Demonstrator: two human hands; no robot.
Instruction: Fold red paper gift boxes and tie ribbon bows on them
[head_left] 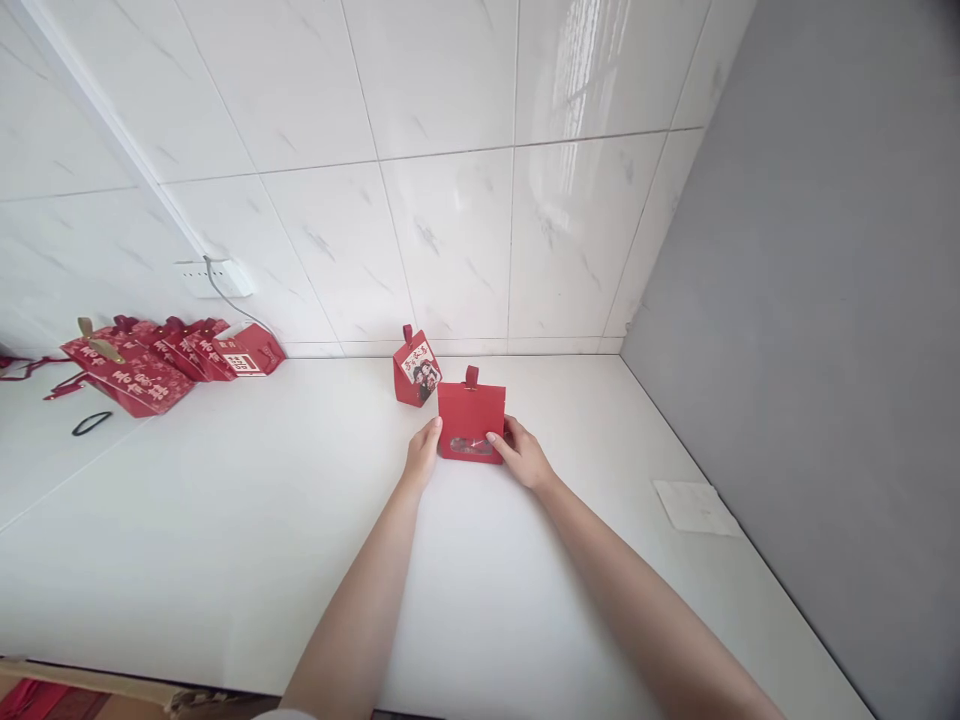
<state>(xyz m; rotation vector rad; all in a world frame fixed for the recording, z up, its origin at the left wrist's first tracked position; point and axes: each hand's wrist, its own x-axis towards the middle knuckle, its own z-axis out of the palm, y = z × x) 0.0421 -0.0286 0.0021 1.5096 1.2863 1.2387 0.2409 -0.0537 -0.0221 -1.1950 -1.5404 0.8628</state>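
A red gift box [471,412] with a ribbon loop on top and a clear oval window low on its front stands upright between my hands. My left hand [423,455] grips its left side, thumb along the edge. On the right, my right hand [525,455] holds it with the thumb on the front by the window and the fingers behind, partly hidden. Just behind and to the left is a second red gift box [411,372] with a ribbon loop and a printed panel showing cartoon figures; it leans at an angle.
Several red printed gift boxes [161,385] are grouped at the back left below a wall socket [214,278] with a grey cable. A black loop [91,423] lies nearby. At right, a white sheet [694,507] lies beside the grey panel [810,300]. Tiled wall behind.
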